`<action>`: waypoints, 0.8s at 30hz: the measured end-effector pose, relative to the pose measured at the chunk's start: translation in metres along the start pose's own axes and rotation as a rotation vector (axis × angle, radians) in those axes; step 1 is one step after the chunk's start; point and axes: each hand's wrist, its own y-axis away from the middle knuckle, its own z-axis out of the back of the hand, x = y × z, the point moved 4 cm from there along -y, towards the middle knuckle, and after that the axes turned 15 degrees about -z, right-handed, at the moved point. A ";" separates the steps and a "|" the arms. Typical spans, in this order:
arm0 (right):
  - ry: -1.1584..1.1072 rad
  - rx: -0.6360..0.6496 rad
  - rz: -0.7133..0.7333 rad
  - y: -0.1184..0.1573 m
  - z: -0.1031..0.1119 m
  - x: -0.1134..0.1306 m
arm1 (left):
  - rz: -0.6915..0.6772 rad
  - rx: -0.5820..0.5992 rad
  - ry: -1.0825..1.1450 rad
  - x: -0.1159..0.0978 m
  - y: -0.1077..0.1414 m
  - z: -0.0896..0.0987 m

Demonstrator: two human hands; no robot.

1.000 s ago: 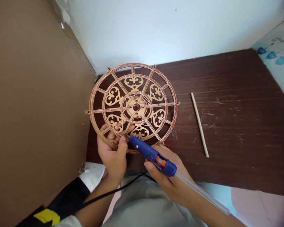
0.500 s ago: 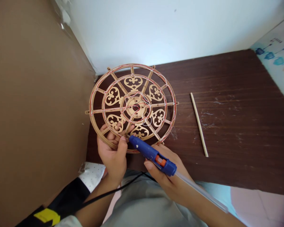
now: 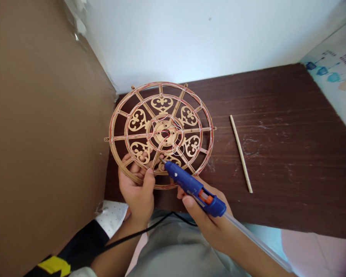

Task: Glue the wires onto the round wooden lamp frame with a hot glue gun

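Observation:
A round gold-coloured openwork frame [image 3: 165, 115] with heart-shaped scrolls carries red and white wires along its rings and hub. My left hand [image 3: 138, 188] grips its lower left rim, thumb on top and fingers underneath. In my right hand [image 3: 207, 215] is a blue glue gun [image 3: 187, 180] with an orange part and a long clear glue stick [image 3: 256, 240] out of its back. The gun's metal tip points up-left, over the frame's lower spoke area; whether it touches is unclear.
A thin pale stick [image 3: 241, 154] lies on the dark brown table [image 3: 291, 154] to the right. A brown panel [image 3: 46, 115] stands at the left, a white wall [image 3: 190, 38] behind. A black cable [image 3: 132, 234] crosses below my left hand.
The glue gun in my right hand has moved right and slightly up, its tip away from beside my left thumb. My left hand keeps its hold on the frame.

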 end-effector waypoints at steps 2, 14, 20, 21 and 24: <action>-0.039 -0.035 0.010 0.001 0.002 0.000 | 0.010 0.001 -0.002 0.000 0.001 0.001; 0.320 -0.096 0.399 0.006 0.000 0.001 | 0.346 -0.033 0.012 -0.006 -0.003 0.009; 0.415 -0.003 0.436 -0.008 -0.003 0.018 | 0.551 -0.044 0.150 -0.012 -0.013 0.013; 0.402 0.022 0.437 -0.007 -0.005 0.021 | 0.581 -0.051 0.179 -0.012 -0.014 0.012; 0.188 0.083 0.365 -0.002 -0.009 0.024 | 0.570 -0.120 0.195 -0.011 -0.013 0.011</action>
